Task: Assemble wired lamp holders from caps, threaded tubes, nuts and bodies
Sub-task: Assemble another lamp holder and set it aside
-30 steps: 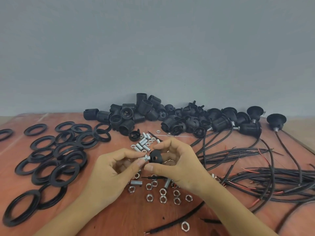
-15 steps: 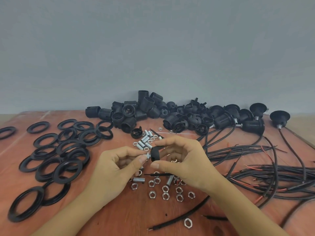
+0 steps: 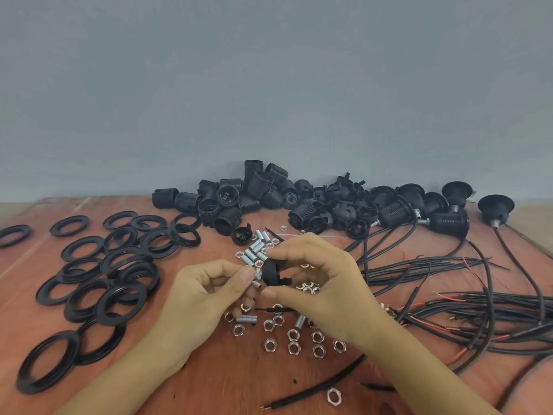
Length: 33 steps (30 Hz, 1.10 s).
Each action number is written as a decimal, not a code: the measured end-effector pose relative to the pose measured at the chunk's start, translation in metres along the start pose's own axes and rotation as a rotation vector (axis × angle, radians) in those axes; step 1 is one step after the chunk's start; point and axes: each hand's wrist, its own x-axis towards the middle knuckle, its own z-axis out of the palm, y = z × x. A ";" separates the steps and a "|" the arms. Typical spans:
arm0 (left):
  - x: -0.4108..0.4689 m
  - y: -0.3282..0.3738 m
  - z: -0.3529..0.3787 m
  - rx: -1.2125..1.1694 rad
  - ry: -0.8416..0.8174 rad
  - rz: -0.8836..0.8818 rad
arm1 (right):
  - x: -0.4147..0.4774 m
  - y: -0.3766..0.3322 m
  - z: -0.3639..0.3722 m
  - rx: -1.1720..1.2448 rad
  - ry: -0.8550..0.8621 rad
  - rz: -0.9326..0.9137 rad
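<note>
My right hand (image 3: 326, 283) grips a black lamp-holder cap (image 3: 273, 272) between thumb and fingers, above the table's middle. My left hand (image 3: 206, 290) pinches a short silver threaded tube (image 3: 257, 275) that sticks out of the cap's left side. Loose hex nuts (image 3: 294, 336) lie under my hands. More threaded tubes (image 3: 254, 250) lie just behind them. A heap of black holder bodies (image 3: 254, 196) sits along the wall.
Several black rings (image 3: 119, 274) cover the left of the wooden table (image 3: 209, 381). Black wires with red leads (image 3: 478, 313) spread at the right, with wired holders (image 3: 449, 218) behind. One wire (image 3: 314, 387) and a nut (image 3: 334, 396) lie near the front edge.
Both hands stay together at the cap. The left fingers have shifted on the tube, and the cap has turned a little in the right hand.
</note>
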 end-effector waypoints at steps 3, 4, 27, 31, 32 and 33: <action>-0.001 0.001 0.000 -0.001 -0.014 0.024 | 0.000 -0.001 -0.002 0.022 0.014 0.060; -0.001 0.001 0.000 0.017 -0.016 0.056 | 0.001 -0.002 -0.003 0.055 0.026 0.123; 0.004 -0.004 -0.006 0.073 0.082 0.241 | 0.005 -0.011 0.000 0.170 0.054 0.350; 0.002 -0.004 -0.004 0.071 0.049 0.247 | 0.003 -0.008 -0.006 0.102 -0.066 0.321; 0.002 -0.004 -0.004 0.073 0.040 0.252 | 0.004 -0.006 -0.008 0.077 -0.038 0.316; 0.002 -0.003 -0.003 0.065 0.034 0.253 | 0.005 -0.005 -0.010 0.071 -0.013 0.310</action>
